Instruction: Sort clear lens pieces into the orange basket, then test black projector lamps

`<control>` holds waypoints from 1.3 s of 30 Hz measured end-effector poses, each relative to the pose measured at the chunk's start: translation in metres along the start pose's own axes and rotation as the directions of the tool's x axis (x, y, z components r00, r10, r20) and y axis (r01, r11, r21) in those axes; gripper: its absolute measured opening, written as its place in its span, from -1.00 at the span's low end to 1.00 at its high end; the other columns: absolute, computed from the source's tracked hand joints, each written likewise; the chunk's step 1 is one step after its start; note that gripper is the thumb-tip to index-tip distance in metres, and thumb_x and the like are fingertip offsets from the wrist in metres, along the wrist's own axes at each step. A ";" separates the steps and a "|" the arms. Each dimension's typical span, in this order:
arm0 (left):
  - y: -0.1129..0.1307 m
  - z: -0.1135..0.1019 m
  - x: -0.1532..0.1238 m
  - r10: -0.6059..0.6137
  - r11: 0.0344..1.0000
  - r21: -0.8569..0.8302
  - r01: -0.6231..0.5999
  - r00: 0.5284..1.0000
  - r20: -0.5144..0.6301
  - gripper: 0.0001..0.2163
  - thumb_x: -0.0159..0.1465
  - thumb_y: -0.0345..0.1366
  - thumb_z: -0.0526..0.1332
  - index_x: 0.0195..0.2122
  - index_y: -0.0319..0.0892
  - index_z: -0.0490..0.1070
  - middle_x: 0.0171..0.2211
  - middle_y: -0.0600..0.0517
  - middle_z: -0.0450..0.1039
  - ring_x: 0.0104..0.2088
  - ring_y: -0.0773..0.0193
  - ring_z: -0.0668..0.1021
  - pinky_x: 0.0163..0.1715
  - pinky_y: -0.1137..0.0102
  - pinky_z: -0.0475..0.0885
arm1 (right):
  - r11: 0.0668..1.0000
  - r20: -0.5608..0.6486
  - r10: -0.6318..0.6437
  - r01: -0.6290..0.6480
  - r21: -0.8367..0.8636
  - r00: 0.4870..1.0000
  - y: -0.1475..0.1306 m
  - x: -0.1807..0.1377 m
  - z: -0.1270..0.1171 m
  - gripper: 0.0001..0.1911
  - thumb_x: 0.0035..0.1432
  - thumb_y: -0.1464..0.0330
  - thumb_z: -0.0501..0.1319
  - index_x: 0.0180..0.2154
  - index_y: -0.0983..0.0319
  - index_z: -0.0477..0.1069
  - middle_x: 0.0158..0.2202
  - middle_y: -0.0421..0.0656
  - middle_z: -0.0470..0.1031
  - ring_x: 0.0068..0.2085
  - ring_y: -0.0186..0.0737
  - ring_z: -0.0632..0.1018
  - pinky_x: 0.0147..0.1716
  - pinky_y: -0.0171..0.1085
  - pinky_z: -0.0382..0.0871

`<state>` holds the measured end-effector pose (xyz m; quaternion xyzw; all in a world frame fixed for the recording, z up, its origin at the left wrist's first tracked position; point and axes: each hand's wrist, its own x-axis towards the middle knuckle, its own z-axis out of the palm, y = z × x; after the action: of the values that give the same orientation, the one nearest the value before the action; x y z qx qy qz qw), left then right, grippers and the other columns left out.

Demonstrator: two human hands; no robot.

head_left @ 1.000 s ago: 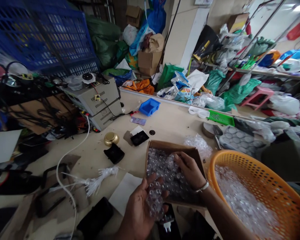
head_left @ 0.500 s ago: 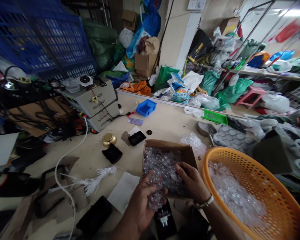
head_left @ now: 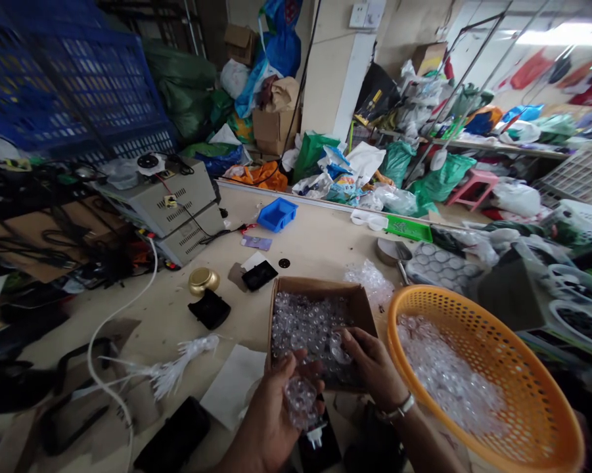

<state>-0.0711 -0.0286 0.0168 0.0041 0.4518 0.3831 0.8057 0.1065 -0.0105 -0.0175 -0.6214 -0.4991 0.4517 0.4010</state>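
My left hand [head_left: 271,410] is turned palm up in front of the cardboard box, its fingers curled round a small cluster of clear plastic discs [head_left: 301,402]. My right hand [head_left: 374,371], wearing a metal wristband, pinches a clear round plastic piece [head_left: 340,347] between thumb and fingers over the box. The open cardboard box [head_left: 365,307] holds many small transparent parts [head_left: 305,315]. Just below my left hand lies a black part with a white plug-like piece [head_left: 316,435], partly covered by the hand.
An orange perforated basket [head_left: 532,368] of clear parts stands to the right. Black plastic shells [head_left: 209,309], a gold-coloured round part [head_left: 204,281], white ties [head_left: 182,364] and a white cable [head_left: 121,309] lie to the left. A blue bin [head_left: 276,215] sits further back.
The view has shifted, so the scene sits further left. My left hand has drawn slightly lower relative to the box with its clear discs. My right hand still pinches a clear piece.
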 end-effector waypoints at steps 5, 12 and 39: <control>0.001 0.000 -0.008 -0.066 0.996 -0.051 0.069 0.996 0.051 -0.70 0.20 -0.12 0.06 -0.14 -0.20 0.23 -0.35 -0.08 0.45 -0.46 0.19 0.50 -0.55 0.33 0.37 | 0.996 -0.018 0.050 -0.048 0.076 0.999 -0.008 -0.008 0.006 -0.56 0.07 0.09 0.11 -0.16 0.31 0.33 -0.44 -0.18 0.36 -0.50 -0.38 0.33 -0.56 -0.41 0.24; -0.008 -0.006 -0.004 -0.105 0.987 -0.097 0.129 0.970 0.219 -0.69 0.17 -0.09 0.08 -0.17 -0.20 0.28 -0.50 -0.02 0.42 -0.56 0.20 0.49 -0.68 0.41 0.29 | 0.990 0.335 -0.099 0.126 -0.061 0.937 -0.046 -0.025 0.024 -0.72 0.08 0.19 0.14 -0.28 0.25 0.44 -0.39 -0.14 0.49 -0.45 -0.30 0.47 -0.50 -0.38 0.35; 0.010 -0.014 -0.009 -0.098 0.995 -0.006 0.098 0.994 0.049 -0.77 0.22 -0.23 0.05 -0.13 -0.18 0.23 -0.38 -0.05 0.46 -0.55 0.25 0.49 -0.66 0.40 0.31 | 0.818 0.202 -0.178 0.259 -0.513 0.963 0.020 0.067 -0.008 -0.81 0.05 0.35 0.08 -0.30 0.31 0.36 -0.43 -0.13 0.46 -0.41 -0.25 0.47 -0.39 -0.29 0.35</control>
<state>-0.0899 -0.0317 0.0189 -0.0122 0.4302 0.3449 0.8341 0.1253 0.0516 -0.0455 -0.6124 -0.7008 0.2896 0.2236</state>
